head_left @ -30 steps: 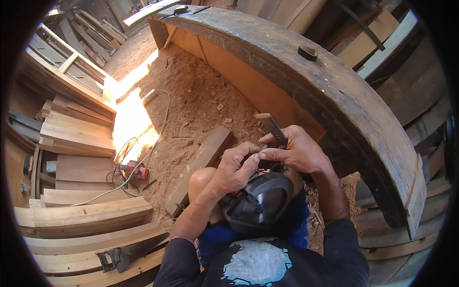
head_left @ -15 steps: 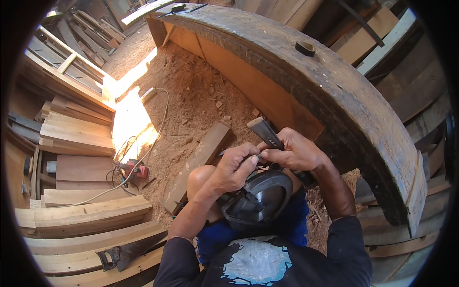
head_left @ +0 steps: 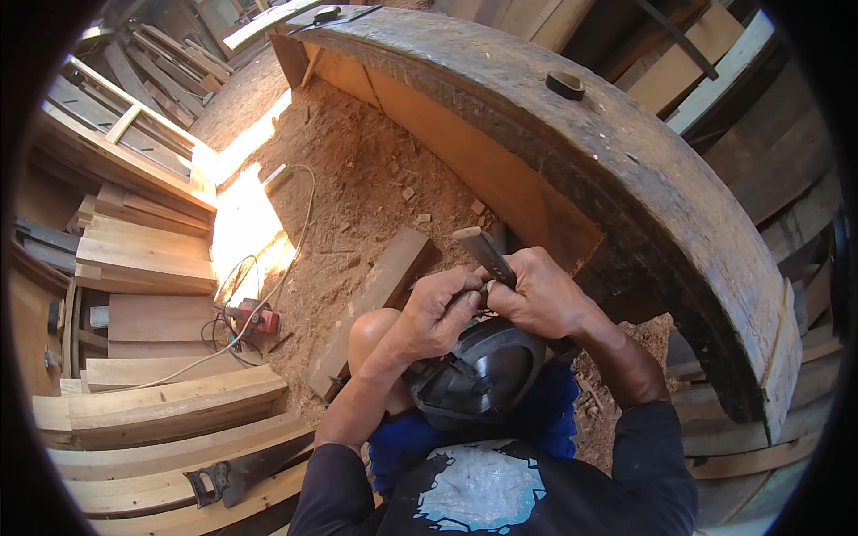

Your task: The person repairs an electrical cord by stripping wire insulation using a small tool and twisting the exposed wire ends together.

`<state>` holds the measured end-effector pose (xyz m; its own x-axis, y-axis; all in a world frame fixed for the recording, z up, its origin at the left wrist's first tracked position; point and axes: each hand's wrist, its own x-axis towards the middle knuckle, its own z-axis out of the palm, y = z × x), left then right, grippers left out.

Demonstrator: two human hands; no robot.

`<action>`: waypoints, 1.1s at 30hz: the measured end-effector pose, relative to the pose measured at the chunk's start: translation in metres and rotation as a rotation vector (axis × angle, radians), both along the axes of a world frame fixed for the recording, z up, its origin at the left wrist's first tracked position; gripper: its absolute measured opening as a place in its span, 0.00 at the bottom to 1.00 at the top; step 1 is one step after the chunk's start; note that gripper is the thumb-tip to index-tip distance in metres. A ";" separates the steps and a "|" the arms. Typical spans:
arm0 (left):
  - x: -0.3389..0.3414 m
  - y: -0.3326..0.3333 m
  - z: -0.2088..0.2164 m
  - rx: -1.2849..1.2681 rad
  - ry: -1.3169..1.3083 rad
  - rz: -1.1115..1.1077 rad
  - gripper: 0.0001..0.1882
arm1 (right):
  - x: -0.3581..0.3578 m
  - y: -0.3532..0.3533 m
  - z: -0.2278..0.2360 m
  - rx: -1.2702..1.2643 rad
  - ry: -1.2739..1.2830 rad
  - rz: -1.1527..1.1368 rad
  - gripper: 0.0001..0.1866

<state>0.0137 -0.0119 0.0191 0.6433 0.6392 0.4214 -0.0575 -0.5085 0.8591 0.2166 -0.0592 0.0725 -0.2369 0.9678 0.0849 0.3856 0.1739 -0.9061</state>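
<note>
Both my hands meet at the centre, above a circular saw (head_left: 483, 371) with a dark round housing, which rests in my lap. My right hand (head_left: 541, 295) is closed round a dark, flat-sided handle (head_left: 490, 255) with a pale end, which points up and away from me. What is at the handle's lower end is hidden. My left hand (head_left: 436, 313) is closed in a pinch just left of the handle, its fingertips almost touching my right fingers. Whatever it pinches is too small and covered to make out.
A long worn workbench (head_left: 661, 170) curves across the right, with a dark ring-shaped roll (head_left: 565, 86) on top. A timber beam (head_left: 393, 277) lies on the sawdust-covered floor. At left are a red power tool (head_left: 259, 320) with a cord, stacked boards (head_left: 170, 402) and a handsaw (head_left: 232, 478).
My right hand and the handle have shifted slightly, the handle's pale end moving a little left and down. My left hand stays in nearly the same place.
</note>
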 end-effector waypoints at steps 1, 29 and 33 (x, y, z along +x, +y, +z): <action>0.000 0.000 0.001 -0.001 0.001 -0.002 0.03 | -0.001 0.000 0.000 -0.001 0.001 -0.002 0.10; -0.002 -0.005 0.013 -0.106 0.062 -0.016 0.09 | 0.019 -0.003 0.004 -0.178 0.372 0.009 0.16; -0.007 0.000 0.015 -0.182 0.134 -0.041 0.09 | 0.013 -0.014 0.019 -0.082 0.289 -0.096 0.16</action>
